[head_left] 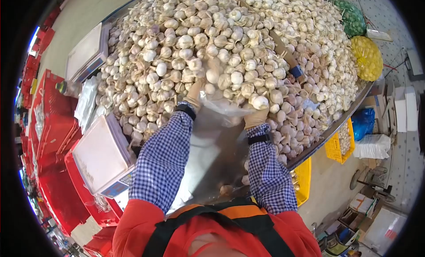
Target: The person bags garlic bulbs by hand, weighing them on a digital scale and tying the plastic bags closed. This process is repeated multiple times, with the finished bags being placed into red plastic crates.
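A big heap of garlic bulbs (pixel 177 40) covers the far part of a metal table (pixel 206 153). Between my hands stretches a clear plastic bag (pixel 226 109), its mouth toward the heap. My left hand (pixel 195 94) is at the bag's left edge beside the bulbs, its fingers closed on the plastic. At the bag's right edge is my right hand (pixel 256 117), closed, with a white garlic bulb (pixel 259 102) right at its fingers. Several bulbs lie against the bag's far side. Both hands look gloved, and checked sleeves cover the forearms.
Two scales, one nearer (pixel 102 153) and one farther (pixel 86 51), stand left beside folded plastic bags (pixel 86 100). A wooden divider (pixel 283 51) crosses the heap. Red crates (pixel 53 159) are at left. Yellow crates (pixel 303 182) and filled net bags (pixel 366 58) are at right.
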The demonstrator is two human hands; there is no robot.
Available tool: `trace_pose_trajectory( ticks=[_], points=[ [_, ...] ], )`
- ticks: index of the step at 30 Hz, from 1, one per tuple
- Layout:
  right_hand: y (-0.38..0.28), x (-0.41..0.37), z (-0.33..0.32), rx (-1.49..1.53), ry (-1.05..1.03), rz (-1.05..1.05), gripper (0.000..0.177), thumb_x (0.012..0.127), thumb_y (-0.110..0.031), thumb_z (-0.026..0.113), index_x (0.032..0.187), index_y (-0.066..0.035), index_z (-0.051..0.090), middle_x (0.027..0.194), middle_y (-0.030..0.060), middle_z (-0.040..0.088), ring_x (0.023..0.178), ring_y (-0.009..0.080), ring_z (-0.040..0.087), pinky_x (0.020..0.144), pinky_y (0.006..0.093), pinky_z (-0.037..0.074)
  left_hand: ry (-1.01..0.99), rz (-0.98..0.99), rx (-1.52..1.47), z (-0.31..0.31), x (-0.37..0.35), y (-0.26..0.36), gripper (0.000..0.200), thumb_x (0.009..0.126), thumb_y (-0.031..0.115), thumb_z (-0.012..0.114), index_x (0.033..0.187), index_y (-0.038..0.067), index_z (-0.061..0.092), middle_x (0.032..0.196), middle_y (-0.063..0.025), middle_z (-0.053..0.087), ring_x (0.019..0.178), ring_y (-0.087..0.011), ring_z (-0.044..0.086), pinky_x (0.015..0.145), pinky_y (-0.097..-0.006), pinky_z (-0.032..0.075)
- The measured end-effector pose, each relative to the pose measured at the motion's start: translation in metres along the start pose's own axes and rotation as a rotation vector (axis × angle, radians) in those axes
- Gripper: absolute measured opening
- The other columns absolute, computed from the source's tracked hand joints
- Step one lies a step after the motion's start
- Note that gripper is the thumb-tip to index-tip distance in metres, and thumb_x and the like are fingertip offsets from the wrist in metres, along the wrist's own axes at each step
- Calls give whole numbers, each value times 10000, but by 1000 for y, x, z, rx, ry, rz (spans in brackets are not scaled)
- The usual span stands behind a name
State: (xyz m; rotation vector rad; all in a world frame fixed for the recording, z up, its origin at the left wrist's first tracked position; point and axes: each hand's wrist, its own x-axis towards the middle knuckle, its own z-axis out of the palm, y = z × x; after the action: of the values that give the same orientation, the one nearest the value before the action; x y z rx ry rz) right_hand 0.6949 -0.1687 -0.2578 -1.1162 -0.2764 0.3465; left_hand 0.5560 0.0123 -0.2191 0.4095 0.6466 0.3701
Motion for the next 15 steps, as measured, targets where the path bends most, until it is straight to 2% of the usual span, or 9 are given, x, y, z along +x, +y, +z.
trace_pose_trajectory(
  ticks=[2,4,5,6,8,10,12,13,15],
  points=[
    [6,4,-6,-275,-47,36,445,799,-9,614,1222,14,479,1082,135,607,1008,217,586,852,340,486,-58,-104,321,6,6,8,343,1001,171,407,1287,-8,468,1205,-99,575,1094,-179,553,958,-278,448],
    [-1,1,-12,-829,-204,95,555,784,-15,640,1303,-10,445,1138,153,590,1080,242,560,947,371,437,-296,136,693,6,3,5,380,990,197,432,1304,-13,466,1222,-116,571,1058,-182,581,957,-277,456],
    [-16,-7,-2,-601,-310,29,626,791,-28,642,1363,-6,389,1210,153,553,1132,245,525,986,355,405,-555,688,1386,1,9,12,383,979,202,473,1299,-7,497,1240,-94,569,1071,-157,563,979,-256,422],
    [-27,-11,3,-603,-324,30,626,791,-28,642,1363,-6,389,1210,153,553,1132,245,525,986,355,405,-435,85,782,19,-2,15,382,945,198,551,1274,5,537,1241,-64,572,1057,-130,556,948,-259,432],
    [-47,-20,13,-711,-476,-161,510,840,-104,641,1281,17,415,1212,129,534,1057,208,549,925,310,448,-466,148,1102,8,5,9,364,930,120,523,1287,55,537,1224,-89,593,1141,-160,533,1008,-261,394],
    [-70,-29,24,-647,-542,-14,538,872,-47,575,1372,-1,383,1293,121,508,1197,219,479,1018,321,377,-376,-49,1027,32,-26,21,410,922,156,561,1316,58,509,1201,-75,601,1092,-137,545,971,-248,413],
    [-103,-41,42,148,-286,756,438,944,-157,523,1346,-10,428,1320,97,494,1179,196,487,997,300,388,-497,20,892,31,-48,19,454,921,207,583,1339,61,484,1180,-60,606,1058,-116,544,931,-244,430],
    [-116,-56,54,-389,-414,217,405,968,-274,503,1292,-31,504,1220,52,566,1034,131,544,859,236,454,-518,70,851,30,-59,19,450,922,223,588,1332,69,487,1166,-57,609,1030,-137,562,905,-253,447],
    [-134,-67,48,-302,-342,418,387,962,-271,519,1271,-39,528,1160,34,595,976,99,545,780,207,457,-288,96,946,27,-91,30,362,918,238,604,1224,50,566,1062,-38,639,922,-112,589,808,-238,479]
  ],
)
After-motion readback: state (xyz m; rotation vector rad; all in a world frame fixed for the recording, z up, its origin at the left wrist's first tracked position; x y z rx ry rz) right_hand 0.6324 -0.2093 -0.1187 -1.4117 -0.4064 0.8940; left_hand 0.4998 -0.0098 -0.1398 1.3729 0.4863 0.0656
